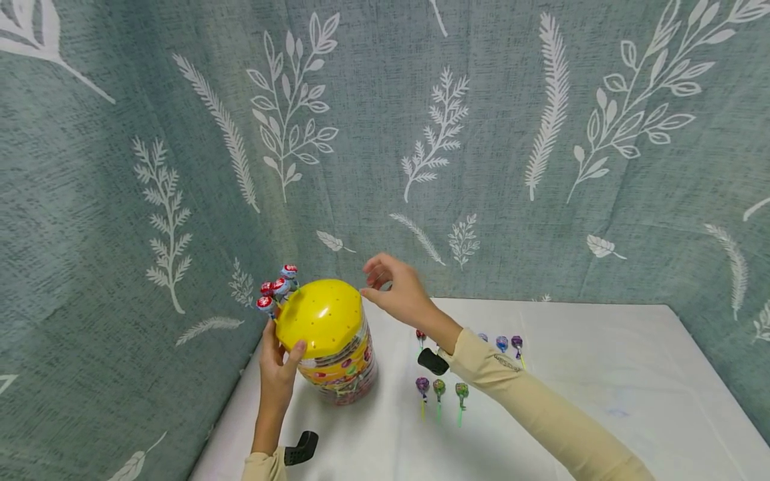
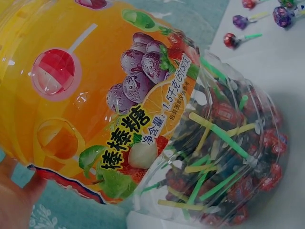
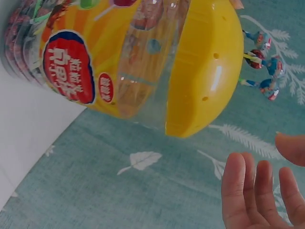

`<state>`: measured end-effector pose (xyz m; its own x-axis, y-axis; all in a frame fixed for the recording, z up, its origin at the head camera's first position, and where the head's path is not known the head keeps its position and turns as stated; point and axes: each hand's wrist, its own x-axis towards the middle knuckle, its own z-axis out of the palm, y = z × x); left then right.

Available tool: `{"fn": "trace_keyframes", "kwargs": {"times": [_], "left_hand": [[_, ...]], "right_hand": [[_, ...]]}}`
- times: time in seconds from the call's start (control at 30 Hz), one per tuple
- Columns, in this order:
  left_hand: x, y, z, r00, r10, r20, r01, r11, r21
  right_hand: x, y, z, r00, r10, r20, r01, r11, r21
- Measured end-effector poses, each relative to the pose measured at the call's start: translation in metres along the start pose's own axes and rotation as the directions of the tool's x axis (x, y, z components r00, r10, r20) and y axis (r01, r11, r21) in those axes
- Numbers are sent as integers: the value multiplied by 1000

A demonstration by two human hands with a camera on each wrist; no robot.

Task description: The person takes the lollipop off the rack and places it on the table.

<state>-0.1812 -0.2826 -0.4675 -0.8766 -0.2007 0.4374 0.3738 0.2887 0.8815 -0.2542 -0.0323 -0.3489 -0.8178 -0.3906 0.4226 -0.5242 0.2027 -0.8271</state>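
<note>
A clear plastic lollipop jar [image 1: 343, 367] with an orange label stands at the table's back left, full of lollipops [image 2: 224, 157]. Its yellow domed lid [image 1: 321, 317] has small holes, and several red-and-blue lollipops [image 1: 277, 288] stick out of its upper left. My left hand [image 1: 283, 347] grips the jar at the lid's lower left edge, thumb in front. My right hand [image 1: 375, 280] hovers by the lid's upper right with relaxed fingers [image 3: 259, 191] and holds nothing. In the right wrist view the lid [image 3: 205, 71] is a short way from those fingers.
Loose lollipops lie on the white table [image 1: 601, 374] right of the jar: three in a row [image 1: 439, 387], more behind my right forearm [image 1: 508, 343], and one red [image 1: 420, 335]. A leaf-patterned teal curtain [image 1: 481, 133] closes off the back and sides.
</note>
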Motion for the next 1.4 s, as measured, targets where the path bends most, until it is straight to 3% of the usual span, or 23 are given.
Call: {"fn": "trace_keyframes", "kwargs": {"times": [0.33,0.57,0.83,1.2,1.4], "left_hand": [[3,2,2,1000,-4,-5,4,1000,11],[1,3,0,1000,-20,-21,20,999,31],[0,1,2,998,-61,-32,62,998,13],[2,2,2,1000,-12,-23,11,999,-34],[3,1,2,1000,-20,-22,19,999,-31]], "right_hand": [[20,-5,17,998,-52,36,52,999,14],[39,-14,40,995,-48,90,46,999,25],[55,-20,66,991,-96,89,93,995,37],[61,-20,89,983,-125,138,121,992,33],[62,-19,93,987,-123,98,119,992,49]]}}
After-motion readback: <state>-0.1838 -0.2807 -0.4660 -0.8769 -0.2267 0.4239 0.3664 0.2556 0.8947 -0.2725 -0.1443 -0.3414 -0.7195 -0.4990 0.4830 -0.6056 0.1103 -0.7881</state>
